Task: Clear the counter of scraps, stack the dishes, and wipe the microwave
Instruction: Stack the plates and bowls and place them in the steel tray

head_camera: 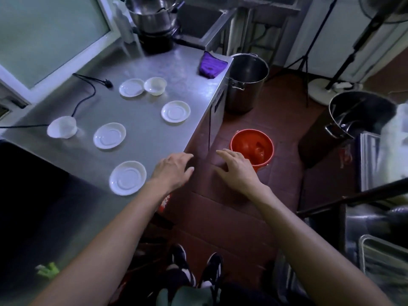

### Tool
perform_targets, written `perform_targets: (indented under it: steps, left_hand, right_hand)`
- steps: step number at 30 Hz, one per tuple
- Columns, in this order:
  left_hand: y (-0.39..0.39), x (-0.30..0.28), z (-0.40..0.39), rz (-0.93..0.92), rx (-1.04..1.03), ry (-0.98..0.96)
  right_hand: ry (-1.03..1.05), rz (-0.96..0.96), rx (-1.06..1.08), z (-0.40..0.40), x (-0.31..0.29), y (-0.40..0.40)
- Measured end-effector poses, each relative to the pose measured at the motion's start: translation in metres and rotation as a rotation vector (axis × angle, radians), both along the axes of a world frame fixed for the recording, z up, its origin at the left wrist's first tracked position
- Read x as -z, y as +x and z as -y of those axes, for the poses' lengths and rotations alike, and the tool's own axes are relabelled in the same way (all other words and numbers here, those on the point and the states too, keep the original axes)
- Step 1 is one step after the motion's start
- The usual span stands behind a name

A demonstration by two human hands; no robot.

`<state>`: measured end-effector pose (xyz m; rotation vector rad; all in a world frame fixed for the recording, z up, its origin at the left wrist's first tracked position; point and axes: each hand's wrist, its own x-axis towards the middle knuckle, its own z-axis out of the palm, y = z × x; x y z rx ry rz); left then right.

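Observation:
Several white saucers lie apart on the steel counter [154,69]: the nearest saucer [127,178], a middle saucer [109,135], a right saucer [175,111] and a far saucer [131,87]. A white bowl [155,85] stands beside the far saucer, and a second white bowl [62,127] lies tipped at the left. A purple cloth [211,65] sits at the counter's far right corner. My left hand [173,170] hovers over the counter's front edge, fingers apart, holding nothing. My right hand [237,168] is off the counter above the floor, open and empty. The dark microwave top [33,184] fills the lower left.
A red bucket [251,146] stands on the tiled floor beside my right hand. A tall steel pot [247,82] sits past the counter's end, another steel pot [357,115] at the right. Stacked pots [154,21] occupy the far counter. A black cable [88,98] trails across the left.

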<state>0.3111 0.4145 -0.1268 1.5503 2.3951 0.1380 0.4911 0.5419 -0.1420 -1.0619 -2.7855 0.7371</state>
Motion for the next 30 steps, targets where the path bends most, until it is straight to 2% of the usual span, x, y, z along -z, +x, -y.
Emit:
perform_targets:
  steps: [6,11,17,20,30]
  left_hand:
    - [-0.001,0.017,-0.054,0.049,0.075,-0.024]
    - [-0.031,0.031,-0.103,0.08,0.078,-0.014]
    - [-0.092,0.036,-0.155,0.156,0.013,0.016]
    - [-0.128,0.032,-0.169,0.159,-0.018,0.033]
    - [-0.237,0.023,-0.156,0.14,-0.251,0.044]
  right_hand:
    - [0.005,0.064,0.057,-0.042,0.011,0.007]
    - [0.019,0.095,0.077,-0.086,0.016,-0.021]
    - [0.057,0.186,0.005,-0.142,0.009,-0.089]
    - [0.082,0.171,-0.039,-0.163,0.002,-0.127]
    - [0.083,0.145,-0.246,-0.19,0.002,-0.266]
